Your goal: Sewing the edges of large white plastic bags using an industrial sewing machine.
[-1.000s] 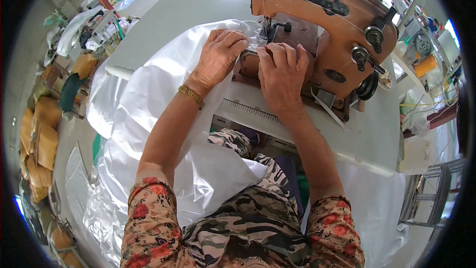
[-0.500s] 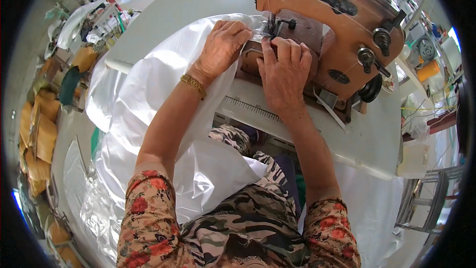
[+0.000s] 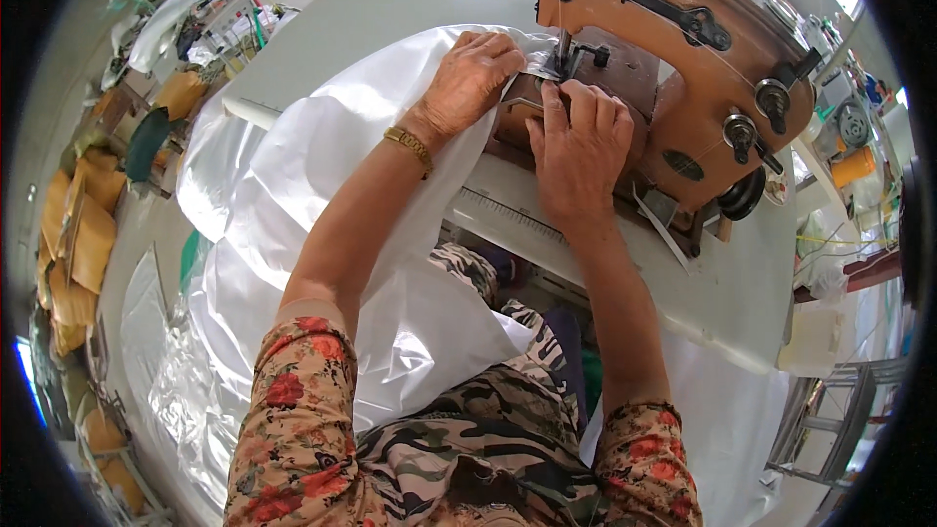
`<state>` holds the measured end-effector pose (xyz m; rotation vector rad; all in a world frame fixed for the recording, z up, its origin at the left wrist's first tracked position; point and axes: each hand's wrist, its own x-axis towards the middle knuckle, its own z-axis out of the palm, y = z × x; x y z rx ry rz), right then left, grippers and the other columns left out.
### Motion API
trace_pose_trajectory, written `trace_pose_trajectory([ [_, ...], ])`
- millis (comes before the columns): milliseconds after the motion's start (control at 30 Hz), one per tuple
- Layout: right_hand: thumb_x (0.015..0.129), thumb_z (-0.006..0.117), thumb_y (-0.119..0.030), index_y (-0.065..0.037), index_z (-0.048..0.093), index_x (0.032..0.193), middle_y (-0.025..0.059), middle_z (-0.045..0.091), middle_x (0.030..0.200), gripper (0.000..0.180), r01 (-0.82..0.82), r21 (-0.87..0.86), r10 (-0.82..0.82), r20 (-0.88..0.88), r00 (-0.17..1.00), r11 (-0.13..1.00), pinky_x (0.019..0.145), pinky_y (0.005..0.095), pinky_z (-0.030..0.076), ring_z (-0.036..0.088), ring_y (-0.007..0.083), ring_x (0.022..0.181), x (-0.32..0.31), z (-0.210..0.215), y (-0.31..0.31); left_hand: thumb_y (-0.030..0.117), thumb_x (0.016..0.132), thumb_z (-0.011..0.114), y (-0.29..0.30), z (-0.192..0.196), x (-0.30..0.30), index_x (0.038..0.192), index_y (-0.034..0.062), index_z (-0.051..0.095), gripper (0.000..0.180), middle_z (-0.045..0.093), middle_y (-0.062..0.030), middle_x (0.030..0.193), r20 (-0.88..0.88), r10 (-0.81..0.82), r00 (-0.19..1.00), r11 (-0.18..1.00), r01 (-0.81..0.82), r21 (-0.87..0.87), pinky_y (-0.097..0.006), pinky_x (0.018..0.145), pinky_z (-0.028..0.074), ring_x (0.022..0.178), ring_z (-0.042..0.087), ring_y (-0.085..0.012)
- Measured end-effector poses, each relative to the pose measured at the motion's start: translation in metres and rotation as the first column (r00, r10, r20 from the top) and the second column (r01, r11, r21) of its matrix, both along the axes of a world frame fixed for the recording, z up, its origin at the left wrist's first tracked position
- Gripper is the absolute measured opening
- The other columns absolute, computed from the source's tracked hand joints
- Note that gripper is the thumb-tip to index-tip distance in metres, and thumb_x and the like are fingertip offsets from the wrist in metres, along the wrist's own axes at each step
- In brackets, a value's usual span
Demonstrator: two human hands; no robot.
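Observation:
A brown sewing machine [image 3: 673, 88] stands on the pale table, its needle and presser foot [image 3: 563, 57] over the edge of a shiny white sheet [image 3: 303, 176]. My left hand [image 3: 470, 83] is closed on the sheet's edge just left of the foot, fingertips pinched together. My right hand [image 3: 583, 151] lies over the machine bed [image 3: 517, 112], its index fingertip beside the foot at the sheet's edge. The right fingers are stretched out, somewhat bent. From the left hand the sheet hangs in big folds over the table's near edge and across my lap.
The pale table [image 3: 390, 5] reaches behind and right of the machine, with a printed ruler [image 3: 508, 213] along its near side. Brown bundles [image 3: 83, 224] lie on the left. At the right are a metal rack [image 3: 839, 420] and a pale plastic container [image 3: 812, 340].
The whole view has shifted, so machine and hands appear farther right. Both hands keep nearly the same places beside the presser foot, and the left still grips the sheet.

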<state>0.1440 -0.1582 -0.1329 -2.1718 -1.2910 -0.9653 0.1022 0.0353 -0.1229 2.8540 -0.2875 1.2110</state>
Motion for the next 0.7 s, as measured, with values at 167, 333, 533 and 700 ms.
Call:
trace_pose_trajectory([
  [167,0.081,0.071,-0.028,-0.007,0.062,0.121,0.0075,0.053,0.117,0.046,-0.02,0.018,0.02,0.004,1.0,1.0,0.103,0.0468,0.032,0.046,0.0264,0.116,-0.0007,0.0,-0.001,0.007,0.08,0.065,-0.0013,0.0003,0.0027,0.095,0.0064,0.063,0.014,0.064,-0.007,0.101,0.023,0.012,1.0,1.0,-0.012,0.011,-0.038,0.091,0.045,0.1,0.061,-0.0281],
  [333,0.082,0.07,-0.026,-0.008,0.062,0.122,0.0074,0.054,0.118,0.044,-0.009,0.01,0.009,0.013,1.0,1.0,0.101,0.0451,0.033,0.047,0.0268,0.116,-0.0005,0.0,-0.0008,0.008,0.079,0.067,-0.0044,0.0028,0.0016,0.096,0.0063,0.063,0.017,0.063,-0.0083,0.102,-0.009,0.012,1.0,1.0,-0.012,0.002,-0.039,0.092,0.045,0.101,0.06,-0.0287],
  [533,0.082,0.071,-0.027,-0.008,0.062,0.123,0.007,0.053,0.12,0.045,-0.006,0.003,0.006,0.009,1.0,1.0,0.101,0.0444,0.032,0.047,0.026,0.117,-0.0009,-0.0006,0.0,0.01,0.079,0.068,-0.0033,0.002,0.0035,0.098,0.007,0.064,0.02,0.063,-0.0084,0.102,-0.005,0.01,1.0,1.0,-0.01,0.001,-0.04,0.094,0.045,0.101,0.06,-0.0287],
  [700,0.083,0.071,-0.027,-0.009,0.062,0.122,0.0069,0.053,0.119,0.045,0.003,-0.001,-0.003,0.007,1.0,1.0,0.101,0.0442,0.032,0.047,0.0258,0.116,-0.0009,-0.0003,-0.0013,0.013,0.079,0.07,-0.0011,-0.0002,0.0067,0.1,0.0069,0.064,0.022,0.063,-0.0088,0.102,0.005,0.016,1.0,0.999,-0.016,0.037,-0.04,0.093,0.045,0.102,0.06,-0.0281],
])
